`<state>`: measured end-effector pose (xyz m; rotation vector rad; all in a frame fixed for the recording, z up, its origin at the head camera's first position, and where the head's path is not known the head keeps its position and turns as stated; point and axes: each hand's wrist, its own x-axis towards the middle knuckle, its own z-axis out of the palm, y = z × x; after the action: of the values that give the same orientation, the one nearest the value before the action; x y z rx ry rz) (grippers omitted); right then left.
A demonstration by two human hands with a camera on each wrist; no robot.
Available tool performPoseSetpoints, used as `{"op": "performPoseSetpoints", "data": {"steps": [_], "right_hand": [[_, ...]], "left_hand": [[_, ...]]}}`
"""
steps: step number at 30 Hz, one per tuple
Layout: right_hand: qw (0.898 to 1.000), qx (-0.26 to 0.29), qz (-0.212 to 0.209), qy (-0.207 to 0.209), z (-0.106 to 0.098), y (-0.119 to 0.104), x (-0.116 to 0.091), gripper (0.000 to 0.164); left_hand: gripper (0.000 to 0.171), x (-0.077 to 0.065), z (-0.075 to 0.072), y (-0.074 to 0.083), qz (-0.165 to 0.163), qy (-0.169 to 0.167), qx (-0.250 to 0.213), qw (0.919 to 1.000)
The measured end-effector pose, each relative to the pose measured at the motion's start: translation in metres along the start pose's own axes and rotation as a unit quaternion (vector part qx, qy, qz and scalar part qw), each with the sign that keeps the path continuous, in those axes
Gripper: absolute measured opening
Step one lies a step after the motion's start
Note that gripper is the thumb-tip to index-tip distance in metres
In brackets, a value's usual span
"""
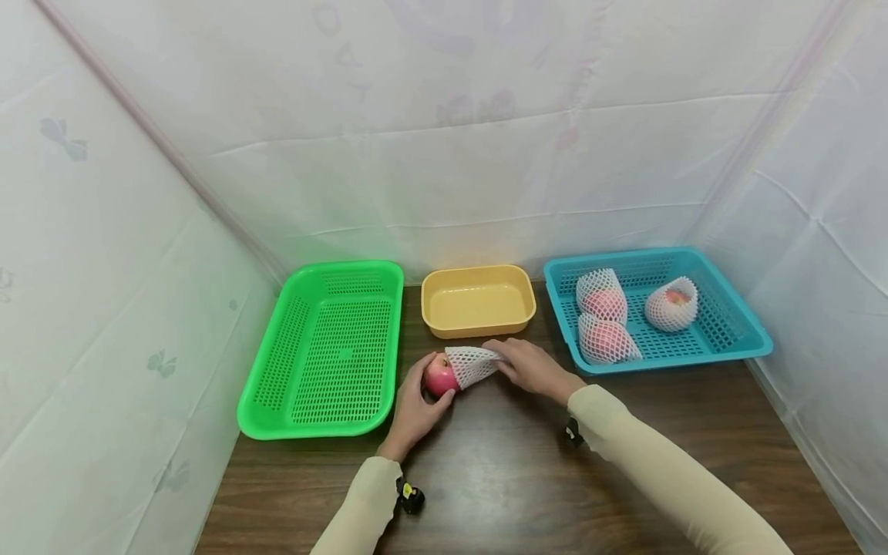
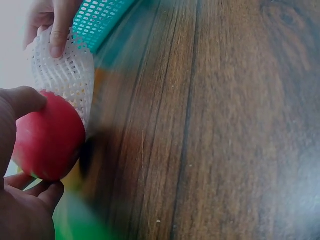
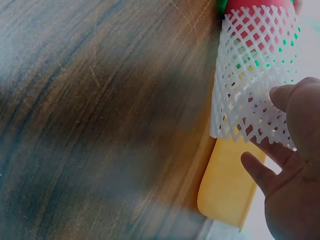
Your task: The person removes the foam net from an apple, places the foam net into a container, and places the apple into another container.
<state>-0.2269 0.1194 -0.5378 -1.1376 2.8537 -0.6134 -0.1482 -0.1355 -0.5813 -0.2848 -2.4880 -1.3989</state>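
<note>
A red apple (image 1: 441, 377) is gripped by my left hand (image 1: 414, 408), the thumb on one side and the fingers on the other. My right hand (image 1: 530, 365) pinches the far end of a white foam net sleeve (image 1: 473, 364). The sleeve's near end lies over the apple's right side; in the right wrist view, red shows through the mesh of the foam net (image 3: 252, 70). Most of the apple (image 2: 50, 137) is bare in the left wrist view. Both hands are just above the wooden table, in front of the yellow basin.
At the left stands a green plastic basket (image 1: 395, 347). A small yellow basin (image 1: 479, 333) is at the back middle. The blue basket (image 1: 728, 356) on the right holds several net-wrapped apples (image 1: 605, 339). White curtains (image 1: 444, 177) enclose the dark wooden table (image 1: 513, 478).
</note>
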Motion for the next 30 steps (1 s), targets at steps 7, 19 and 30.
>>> {"op": "performPoseSetpoints", "data": {"steps": [7, 19, 30], "right_hand": [[1.000, 0.008, -0.014, 0.021, 0.000, -0.002, -0.001, 0.035], [0.999, 0.005, -0.001, 0.033, -0.002, -0.002, 0.004, 0.029], [0.991, 0.026, -0.029, 0.131, -0.008, -0.005, 0.011, 0.053]], "left_hand": [[0.073, -0.001, 0.001, 0.000, -0.021, 0.008, 0.004, 0.9997], [0.072, -0.001, 0.001, 0.002, -0.054, -0.001, 0.009, 0.9985], [0.069, -0.002, 0.001, 0.003, -0.055, 0.002, 0.001, 0.9985]]}}
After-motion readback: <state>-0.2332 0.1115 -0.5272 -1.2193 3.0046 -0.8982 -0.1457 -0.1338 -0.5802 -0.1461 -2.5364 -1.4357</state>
